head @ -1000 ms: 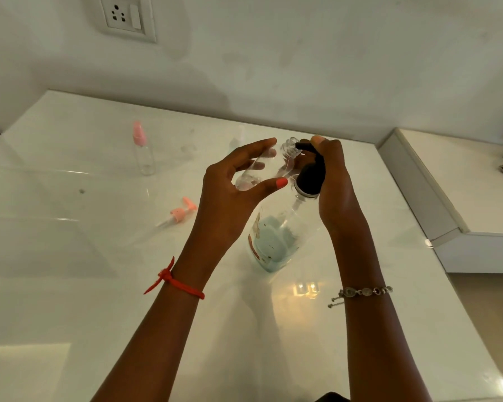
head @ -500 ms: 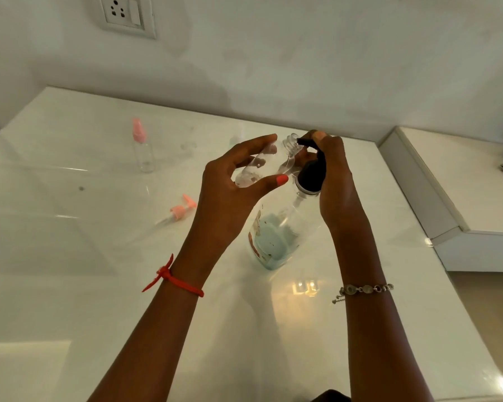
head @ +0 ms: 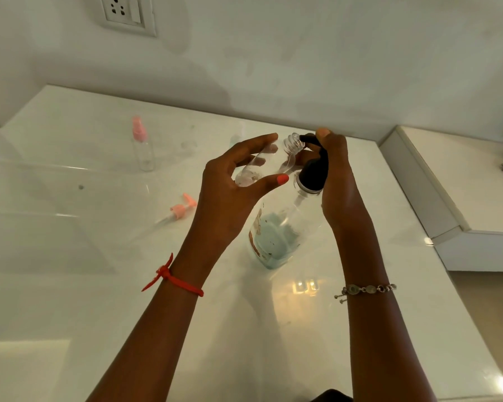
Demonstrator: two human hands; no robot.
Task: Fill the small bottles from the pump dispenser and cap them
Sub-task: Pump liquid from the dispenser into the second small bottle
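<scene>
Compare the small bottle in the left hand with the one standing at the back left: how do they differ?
The held bottle has a bare threaded neck; the standing bottle wears a pink top. The held bottle is tilted, its mouth by the pump nozzle; the standing bottle is upright. The left hand grips the held one; nothing touches the standing one. Both are small and clear.

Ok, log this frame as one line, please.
step: filling | left hand: holds small bottle, mouth at nozzle | right hand: on pump dispenser head | table: capped bottle, loose pink pump cap
</scene>
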